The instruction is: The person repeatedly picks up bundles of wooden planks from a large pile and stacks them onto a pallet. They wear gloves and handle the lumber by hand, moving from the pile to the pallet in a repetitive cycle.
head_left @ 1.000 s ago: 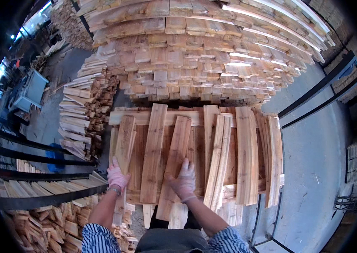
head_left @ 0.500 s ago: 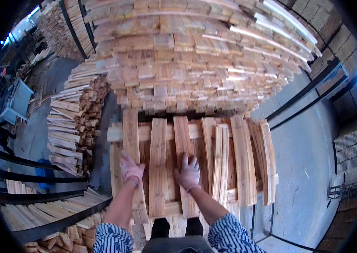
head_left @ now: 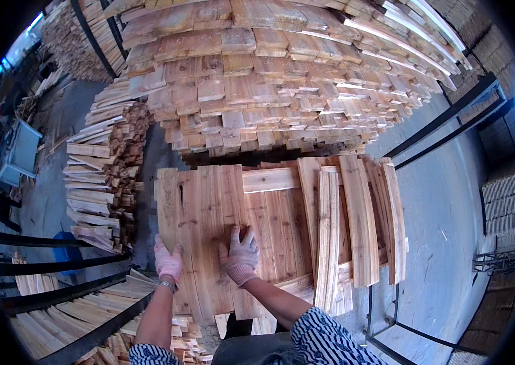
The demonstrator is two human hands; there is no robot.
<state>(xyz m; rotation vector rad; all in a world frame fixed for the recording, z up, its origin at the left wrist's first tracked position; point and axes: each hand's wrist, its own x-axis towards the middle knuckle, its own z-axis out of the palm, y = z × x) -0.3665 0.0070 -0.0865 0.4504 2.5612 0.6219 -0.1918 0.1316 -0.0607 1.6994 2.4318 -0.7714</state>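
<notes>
Side by side at the left of the pile, several reddish-brown wooden boards (head_left: 212, 201) lie lengthwise away from me, touching or nearly so. My left hand (head_left: 168, 263), in a pinkish work glove, rests against the outer left edge of these boards, thumb apart from the fingers. With fingers spread, my gloved right hand (head_left: 241, 255) presses on the rightmost board of that group. Beneath them run wooden crosspieces, one a pale crosspiece (head_left: 271, 180) near the far end. Farther right lie a narrow bundle of slats (head_left: 327, 240) and a loose board (head_left: 359, 222), both set apart.
A tall stack of boards (head_left: 251, 85) rises just beyond the pile. More stacked wood (head_left: 96, 182) stands on the left. Black metal bars (head_left: 443, 125) reach in from the right above the grey floor (head_left: 437, 243). Slats (head_left: 75, 313) fill a rack at the lower left.
The left-hand boards, formerly spaced apart, now lie together at the left. Both my hands have shifted left and slightly nearer to me. The boards at right remain spaced out.
</notes>
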